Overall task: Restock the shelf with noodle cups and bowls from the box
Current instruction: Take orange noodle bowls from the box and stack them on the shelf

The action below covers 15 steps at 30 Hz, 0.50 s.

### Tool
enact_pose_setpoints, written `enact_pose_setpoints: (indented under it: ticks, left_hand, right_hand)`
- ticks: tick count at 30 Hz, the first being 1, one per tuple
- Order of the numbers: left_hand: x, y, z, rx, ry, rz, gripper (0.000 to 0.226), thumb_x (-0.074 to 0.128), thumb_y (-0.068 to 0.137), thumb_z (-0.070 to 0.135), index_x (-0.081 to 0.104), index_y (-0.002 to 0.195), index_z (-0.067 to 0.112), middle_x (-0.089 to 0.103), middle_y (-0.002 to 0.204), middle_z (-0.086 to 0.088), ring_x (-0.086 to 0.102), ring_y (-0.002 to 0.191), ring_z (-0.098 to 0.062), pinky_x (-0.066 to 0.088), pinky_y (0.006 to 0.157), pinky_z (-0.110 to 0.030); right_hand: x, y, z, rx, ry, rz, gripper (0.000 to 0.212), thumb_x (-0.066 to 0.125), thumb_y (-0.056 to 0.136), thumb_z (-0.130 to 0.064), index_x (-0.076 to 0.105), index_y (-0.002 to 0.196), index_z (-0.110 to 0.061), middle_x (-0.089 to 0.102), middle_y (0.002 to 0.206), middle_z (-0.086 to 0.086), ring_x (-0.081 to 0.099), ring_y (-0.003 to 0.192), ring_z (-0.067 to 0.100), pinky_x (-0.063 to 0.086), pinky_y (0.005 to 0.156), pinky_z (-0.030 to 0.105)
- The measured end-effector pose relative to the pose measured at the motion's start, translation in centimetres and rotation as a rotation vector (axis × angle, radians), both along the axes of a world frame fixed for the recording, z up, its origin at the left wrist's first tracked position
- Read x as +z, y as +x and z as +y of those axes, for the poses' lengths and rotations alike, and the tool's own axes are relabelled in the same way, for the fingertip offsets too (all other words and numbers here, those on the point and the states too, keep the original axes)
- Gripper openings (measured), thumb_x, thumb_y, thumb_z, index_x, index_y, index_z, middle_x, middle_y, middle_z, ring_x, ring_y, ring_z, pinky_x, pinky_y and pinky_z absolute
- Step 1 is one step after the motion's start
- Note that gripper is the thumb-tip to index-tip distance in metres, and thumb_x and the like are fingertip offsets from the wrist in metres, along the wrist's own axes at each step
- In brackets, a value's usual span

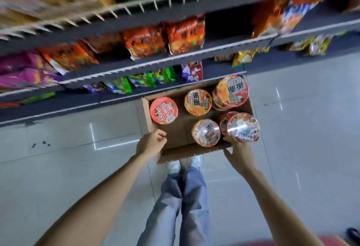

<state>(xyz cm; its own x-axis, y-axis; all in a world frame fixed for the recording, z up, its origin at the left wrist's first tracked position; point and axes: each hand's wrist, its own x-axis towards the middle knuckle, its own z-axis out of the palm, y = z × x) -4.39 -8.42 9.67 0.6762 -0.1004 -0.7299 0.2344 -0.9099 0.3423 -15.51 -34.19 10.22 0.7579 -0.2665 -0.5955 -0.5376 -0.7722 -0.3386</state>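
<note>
A brown cardboard box [176, 153] sits on the floor below the shelf [136, 64]. It holds several noodle cups: a red-lidded cup [163, 110] at the left, an orange one [198, 102] in the middle, a stack [231, 90] at the far right and another cup [206, 132] near the front. A plastic-wrapped bowl [243, 127] lies at the front right. My right hand [238, 154] reaches over the box's front edge, its straight fingers touching that bowl. My left hand [151, 142] hangs over the box's left wall, fingers loosely curled, holding nothing that I can see.
The shelf tiers carry orange, purple and green snack bags [183, 33], with a dark gap [228, 23] on the middle tier to the right of the orange bags. My legs and white shoes [184, 165] stand just behind the box. Grey floor tiles [302, 119] lie on both sides.
</note>
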Motion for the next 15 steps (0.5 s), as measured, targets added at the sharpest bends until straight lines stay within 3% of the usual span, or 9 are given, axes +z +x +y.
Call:
enact_pose_setpoints:
  ticks: [4, 7, 11, 13, 15]
  left_hand:
    - [-7.2, 1.4, -3.6, -0.042, -0.073, 0.069, 0.022, 0.058, 0.089, 0.03, 0.062, 0.11, 0.024, 0.066, 0.103, 0.007, 0.062, 0.097, -0.015, 0.047, 0.085, -0.028]
    - [-12.2, 2.9, -7.9, 0.053, -0.231, 0.126, 0.018, 0.06, 0.089, 0.021, 0.063, 0.106, 0.016, 0.066, 0.103, -0.006, 0.061, 0.095, -0.021, 0.048, 0.089, -0.033]
    - [-17.0, 5.0, -14.8, 0.137, -0.333, 0.152, 0.009, 0.056, 0.091, 0.022, 0.061, 0.098, 0.018, 0.067, 0.094, -0.005, 0.059, 0.073, -0.013, 0.046, 0.067, -0.026]
    - [-18.8, 5.7, -18.3, 0.248, -0.378, 0.16, 0.014, 0.054, 0.093, 0.024, 0.061, 0.104, 0.018, 0.066, 0.086, 0.001, 0.058, 0.069, -0.009, 0.044, 0.064, -0.024]
    - [-20.0, 6.0, -21.3, 0.375, -0.412, 0.217, 0.025, 0.055, 0.093, 0.03, 0.057, 0.114, 0.017, 0.064, 0.088, 0.003, 0.058, 0.071, -0.01, 0.046, 0.064, -0.024]
  right_hand:
    - [-7.9, 0.1, -2.2, -0.18, -0.037, -0.005, 0.052, 0.07, 0.076, -0.014, 0.056, 0.126, -0.008, 0.055, 0.126, 0.019, 0.048, 0.114, 0.041, 0.04, 0.095, 0.044]
    - [-12.9, 0.2, -5.7, -0.222, -0.16, -0.02, 0.069, 0.069, 0.077, -0.033, 0.045, 0.137, -0.007, 0.042, 0.141, 0.02, 0.034, 0.129, 0.039, 0.029, 0.105, 0.045]
    - [-17.5, 0.9, -11.0, -0.357, -0.192, 0.105, 0.115, 0.083, 0.066, -0.04, 0.011, 0.151, -0.012, 0.013, 0.154, 0.022, 0.011, 0.142, 0.04, 0.02, 0.11, 0.055]
    - [-19.2, 1.2, -13.5, -0.508, -0.116, 0.141, 0.121, 0.086, 0.063, -0.039, 0.008, 0.151, -0.012, 0.019, 0.15, 0.027, 0.019, 0.138, 0.044, 0.023, 0.11, 0.054]
    - [-20.3, 0.8, -14.7, -0.589, -0.032, 0.13, 0.109, 0.086, 0.063, -0.036, 0.021, 0.147, -0.011, 0.033, 0.138, 0.028, 0.033, 0.129, 0.044, 0.03, 0.107, 0.051]
